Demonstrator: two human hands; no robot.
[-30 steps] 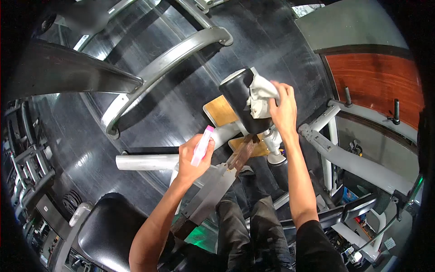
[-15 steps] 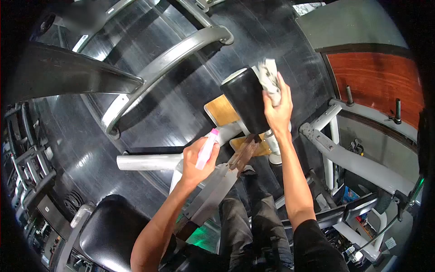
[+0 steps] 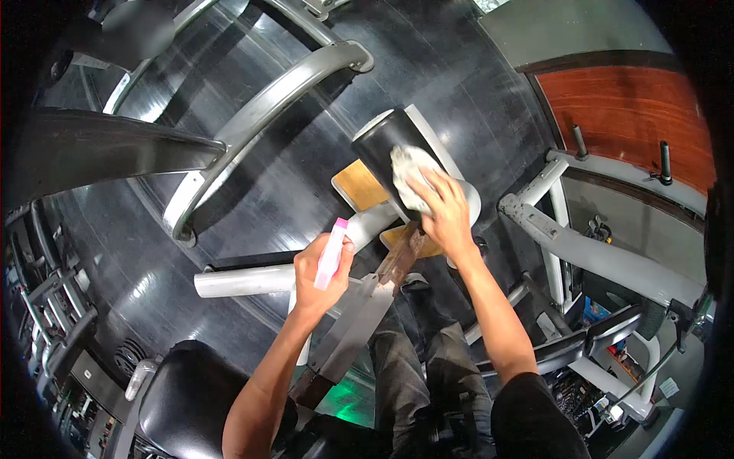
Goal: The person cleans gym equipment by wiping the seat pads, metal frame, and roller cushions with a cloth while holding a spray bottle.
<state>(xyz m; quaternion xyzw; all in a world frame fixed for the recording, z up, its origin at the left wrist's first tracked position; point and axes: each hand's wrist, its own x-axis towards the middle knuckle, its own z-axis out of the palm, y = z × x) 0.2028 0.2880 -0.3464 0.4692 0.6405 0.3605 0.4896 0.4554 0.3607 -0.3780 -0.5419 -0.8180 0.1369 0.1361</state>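
In my left hand (image 3: 325, 268) is a slim pink-and-white bottle (image 3: 332, 256), its bright pink top pointing up and away from me; the fingers wrap round it. My right hand (image 3: 445, 210) presses a crumpled whitish cloth (image 3: 413, 174) against the black padded roller (image 3: 375, 141) of an exercise machine. The cloth covers much of the pad's middle. Under the pad are two wooden plates (image 3: 359, 186) and the machine's worn brown and grey metal beam (image 3: 348, 325), which runs back toward me between my arms.
A black padded seat (image 3: 191, 398) is at lower left. A curved silver frame (image 3: 267, 115) crosses the upper left. White-grey machine bars (image 3: 604, 245) stand on the right, in front of a reddish wood panel (image 3: 623, 130). Dark rubber flooring (image 3: 451, 84) lies beneath.
My right hand has moved left and down with the cloth, from the pad's far right edge onto its middle. My left hand still holds the bottle, and the view has shifted slightly.
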